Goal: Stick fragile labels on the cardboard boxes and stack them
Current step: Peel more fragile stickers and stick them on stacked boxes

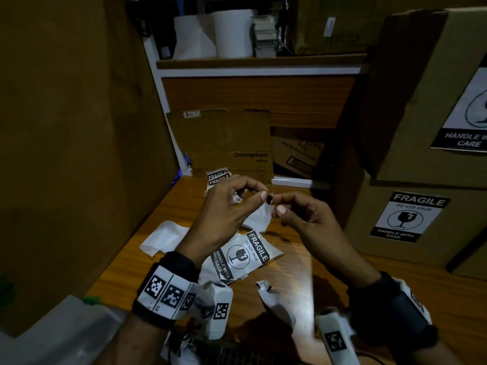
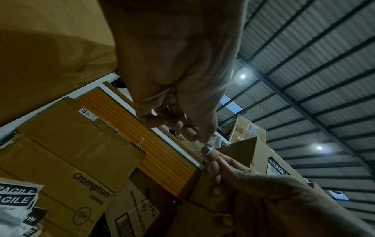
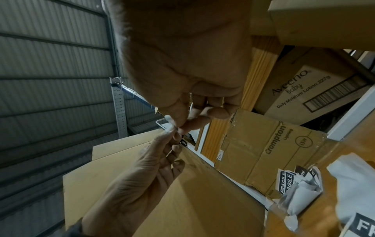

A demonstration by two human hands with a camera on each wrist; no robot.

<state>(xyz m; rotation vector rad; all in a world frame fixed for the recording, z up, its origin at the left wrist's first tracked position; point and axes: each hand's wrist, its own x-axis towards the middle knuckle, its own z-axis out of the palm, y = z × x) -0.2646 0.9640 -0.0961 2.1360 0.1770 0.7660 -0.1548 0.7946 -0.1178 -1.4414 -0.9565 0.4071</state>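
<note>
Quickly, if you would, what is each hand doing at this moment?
Left hand: pinching a small dark scrap at its fingertips.
Right hand: pinching the same scrap from the other side.

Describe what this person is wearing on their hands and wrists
Both hands are bare. The left wrist wears a black band wrapped with white square-coded marker tags, with a white camera unit bearing another tag. The right wrist has a matching black band and white tagged unit.
</note>
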